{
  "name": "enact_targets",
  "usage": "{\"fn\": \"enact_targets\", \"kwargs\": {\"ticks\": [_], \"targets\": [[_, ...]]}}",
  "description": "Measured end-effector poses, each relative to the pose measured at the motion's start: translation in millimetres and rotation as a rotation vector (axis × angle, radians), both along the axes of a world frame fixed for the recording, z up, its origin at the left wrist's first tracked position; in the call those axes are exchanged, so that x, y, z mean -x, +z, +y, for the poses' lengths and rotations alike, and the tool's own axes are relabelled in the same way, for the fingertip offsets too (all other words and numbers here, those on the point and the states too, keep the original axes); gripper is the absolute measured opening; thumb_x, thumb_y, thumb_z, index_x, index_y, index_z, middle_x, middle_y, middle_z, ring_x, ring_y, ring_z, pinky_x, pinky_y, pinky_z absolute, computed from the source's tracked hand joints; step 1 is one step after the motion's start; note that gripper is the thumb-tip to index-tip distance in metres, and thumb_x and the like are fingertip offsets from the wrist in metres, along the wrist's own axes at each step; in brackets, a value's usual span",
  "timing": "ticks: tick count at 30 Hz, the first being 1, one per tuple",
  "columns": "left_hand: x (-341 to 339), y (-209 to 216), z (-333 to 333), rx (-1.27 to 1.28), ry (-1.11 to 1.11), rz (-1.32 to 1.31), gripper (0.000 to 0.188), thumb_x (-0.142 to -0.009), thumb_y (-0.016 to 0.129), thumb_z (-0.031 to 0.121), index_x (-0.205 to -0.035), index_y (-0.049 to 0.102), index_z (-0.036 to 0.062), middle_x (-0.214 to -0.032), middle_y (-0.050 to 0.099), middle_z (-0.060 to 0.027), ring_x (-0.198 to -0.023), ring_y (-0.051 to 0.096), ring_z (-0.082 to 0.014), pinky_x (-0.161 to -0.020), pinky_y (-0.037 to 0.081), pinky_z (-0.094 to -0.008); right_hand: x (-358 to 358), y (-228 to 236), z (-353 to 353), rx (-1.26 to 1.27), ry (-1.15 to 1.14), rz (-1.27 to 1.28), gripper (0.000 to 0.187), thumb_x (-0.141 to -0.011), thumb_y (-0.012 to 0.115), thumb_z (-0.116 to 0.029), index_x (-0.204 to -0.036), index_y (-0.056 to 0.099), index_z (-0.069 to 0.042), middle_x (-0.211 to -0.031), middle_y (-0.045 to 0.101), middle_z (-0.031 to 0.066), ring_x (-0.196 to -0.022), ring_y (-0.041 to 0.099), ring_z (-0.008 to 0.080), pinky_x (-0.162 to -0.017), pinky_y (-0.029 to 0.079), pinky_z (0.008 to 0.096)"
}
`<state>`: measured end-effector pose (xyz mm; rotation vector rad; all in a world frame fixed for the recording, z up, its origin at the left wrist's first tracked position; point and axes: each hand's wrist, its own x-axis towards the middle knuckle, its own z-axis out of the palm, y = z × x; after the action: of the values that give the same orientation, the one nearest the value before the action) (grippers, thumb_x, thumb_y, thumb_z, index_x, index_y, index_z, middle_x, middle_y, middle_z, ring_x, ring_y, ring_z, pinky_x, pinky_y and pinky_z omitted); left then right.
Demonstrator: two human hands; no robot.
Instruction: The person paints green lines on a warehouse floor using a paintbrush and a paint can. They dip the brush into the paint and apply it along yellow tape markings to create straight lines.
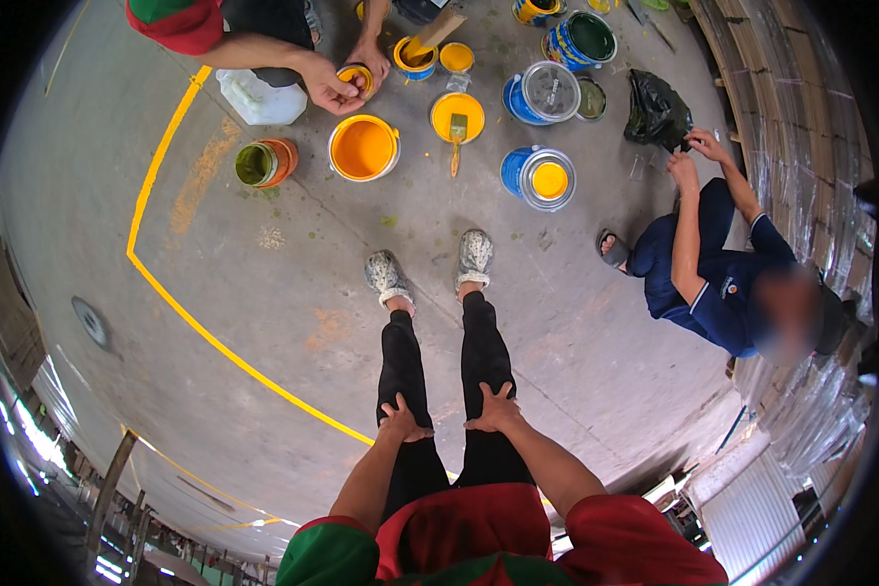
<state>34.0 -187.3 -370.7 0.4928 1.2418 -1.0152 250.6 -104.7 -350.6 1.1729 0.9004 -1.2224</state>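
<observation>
My left hand (403, 420) rests on the left leg of my black trousers (403, 361), fingers spread. On the other leg lies my right hand (495, 408), also open and holding nothing. Beyond my feet stands a white bucket of orange-yellow paint (363, 147). To its right a paintbrush (457, 137) lies across a round yellow-covered lid (471, 105). A blue paint can (518, 174) with yellow on its top stands further right. An orange pot (281, 159) with a green inside is at the left.
At the upper left, a co-worker's hands (334, 86) hold a small yellow-rimmed container (355, 78). On the right another person (703, 264) crouches, handling a black plastic bag (657, 109). A yellow floor line (220, 344) runs at left; stacked wrapped cardboard (801, 127) borders the right.
</observation>
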Motion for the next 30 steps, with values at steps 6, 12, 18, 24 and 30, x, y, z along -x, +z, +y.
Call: {"fn": "enact_targets", "kwargs": {"ticks": [6,12,18,24,30], "targets": [[-1.9,-0.4,2.7,0.024,-0.02,-0.009,0.151,-0.065,0.088,0.064,-0.161,-0.015,0.0082,-0.16,0.01,-0.035,-0.139,0.044,-0.0511,-0.113,0.043,-0.0517,-5.7,-0.8,-3.1,-0.018,-0.038,0.016,0.124,-0.067,0.087,-0.058,-0.162,0.013,-0.028,-0.162,0.006,0.033,-0.135,0.043,0.0596,-0.108,0.046,0.0582],[-1.0,5.3,9.4,0.007,-0.013,-0.005,0.151,-0.066,0.089,0.061,-0.16,-0.015,0.0063,-0.158,0.012,-0.0347,-0.137,0.047,-0.0504,-0.113,0.043,-0.0499,-6.8,-1.7,-1.2,-0.001,-0.044,0.04,0.126,-0.067,0.086,-0.06,-0.163,0.013,-0.026,-0.163,0.001,0.0364,-0.137,0.039,0.0613,-0.11,0.043,0.0603],[-2.5,-4.4,-5.1,-0.012,-0.016,-0.033,0.152,-0.065,0.089,0.062,-0.16,-0.014,0.0033,-0.157,0.013,-0.036,-0.137,0.045,-0.0519,-0.114,0.043,-0.0503,-12.0,0.8,-3.1,-0.038,-0.048,0.041,0.123,-0.068,0.086,-0.06,-0.163,0.016,-0.024,-0.161,0.011,0.0365,-0.135,0.043,0.0592,-0.11,0.043,0.0596],[-3.5,6.5,-26.9,-0.168,0.107,0.024,0.144,-0.068,0.084,0.066,-0.161,-0.01,0.0099,-0.16,0.009,-0.0407,-0.14,0.033,-0.062,-0.114,0.038,-0.0603,6.0,29.5,4.4,-0.538,-0.108,0.115,0.095,-0.073,0.081,-0.049,-0.15,0.043,-0.01,-0.145,0.038,0.0312,-0.13,0.049,0.0491,-0.109,0.045,0.0522],[-13.1,61.0,0.9,-0.275,0.181,0.159,0.12,-0.079,0.076,0.061,-0.165,0.002,0.0219,-0.163,0.019,-0.0263,-0.139,0.04,-0.0565,-0.105,0.041,-0.0705,36.9,40.6,47.8,-0.531,0.214,-0.074,0.077,-0.081,0.074,-0.041,-0.146,0.046,-0.012,-0.151,0.034,0.0269,-0.128,0.05,0.0479,-0.106,0.045,0.0524]]}}
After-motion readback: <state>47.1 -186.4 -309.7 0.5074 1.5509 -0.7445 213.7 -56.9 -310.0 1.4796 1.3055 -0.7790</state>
